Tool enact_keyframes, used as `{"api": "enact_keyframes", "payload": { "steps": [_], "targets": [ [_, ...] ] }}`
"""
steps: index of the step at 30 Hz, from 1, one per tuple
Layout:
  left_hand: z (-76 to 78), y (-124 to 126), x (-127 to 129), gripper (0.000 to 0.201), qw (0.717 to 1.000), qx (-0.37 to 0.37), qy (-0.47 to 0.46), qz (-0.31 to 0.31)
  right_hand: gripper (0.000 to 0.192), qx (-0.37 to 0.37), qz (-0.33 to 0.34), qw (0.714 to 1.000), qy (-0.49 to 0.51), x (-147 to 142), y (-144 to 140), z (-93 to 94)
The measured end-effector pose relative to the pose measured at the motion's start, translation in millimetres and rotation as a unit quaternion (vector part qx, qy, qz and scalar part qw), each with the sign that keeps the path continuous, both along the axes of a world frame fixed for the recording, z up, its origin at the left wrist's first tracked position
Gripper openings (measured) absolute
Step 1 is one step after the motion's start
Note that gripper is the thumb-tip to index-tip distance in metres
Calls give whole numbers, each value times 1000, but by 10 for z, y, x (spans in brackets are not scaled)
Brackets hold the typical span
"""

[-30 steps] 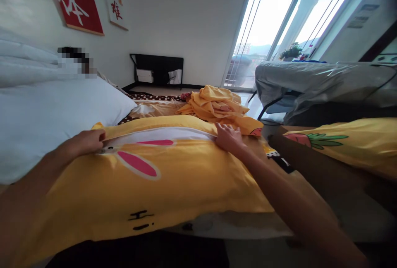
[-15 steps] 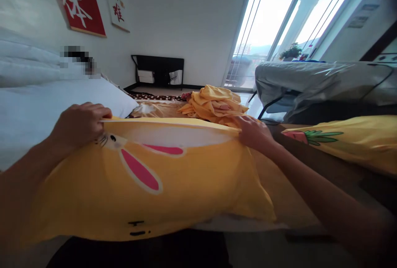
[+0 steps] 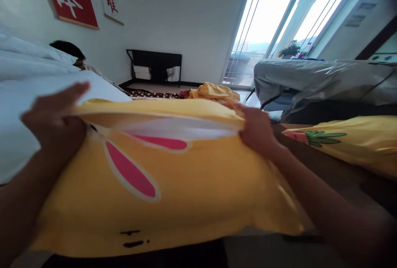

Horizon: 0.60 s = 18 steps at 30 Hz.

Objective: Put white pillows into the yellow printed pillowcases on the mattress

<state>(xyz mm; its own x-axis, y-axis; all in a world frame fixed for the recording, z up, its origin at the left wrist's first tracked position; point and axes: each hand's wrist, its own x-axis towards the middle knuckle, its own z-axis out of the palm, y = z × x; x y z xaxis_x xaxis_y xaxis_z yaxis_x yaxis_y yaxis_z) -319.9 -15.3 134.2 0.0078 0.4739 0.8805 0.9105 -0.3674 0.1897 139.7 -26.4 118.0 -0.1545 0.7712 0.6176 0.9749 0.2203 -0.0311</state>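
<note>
A yellow pillowcase (image 3: 198, 185) with a rabbit print and pink-lined ears stretches across the front of the view. Its mouth gapes along the top, and white stuffing, apparently a pillow (image 3: 204, 127), shows inside. My left hand (image 3: 58, 119), blurred by motion, grips the left corner of the opening, one finger pointing up and away. At the opposite corner, my right hand (image 3: 257, 129) has its fingers wrapped round the edge; its fingertips are partly hidden by the fabric.
Crumpled yellow cloth (image 3: 217, 91) lies just beyond. White bedding (image 3: 18, 106) is piled at left, with a person's head (image 3: 68, 51) behind it. Another yellow printed pillow (image 3: 366, 139) lies at right, near a plastic-covered table (image 3: 310, 73). A black rack (image 3: 155, 67) stands by the wall.
My left hand has moved left and slightly up, and its corner of the pillowcase has risen. The pillowcase hangs closer to me, its lower right corner farther right. The person's head has shifted left in view.
</note>
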Motion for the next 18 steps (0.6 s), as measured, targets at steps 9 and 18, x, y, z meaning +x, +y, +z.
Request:
{"api": "enact_keyframes", "payload": {
  "steps": [9,18],
  "targets": [
    [-1111,93,-6,57,965,-235,43,-107,94,-148,-49,980,-122,-91,-66,-1296],
    [-457,-97,2,50,938,-276,-194,-80,66,-218,143,965,-2,-139,-368,-186]
  ]
}}
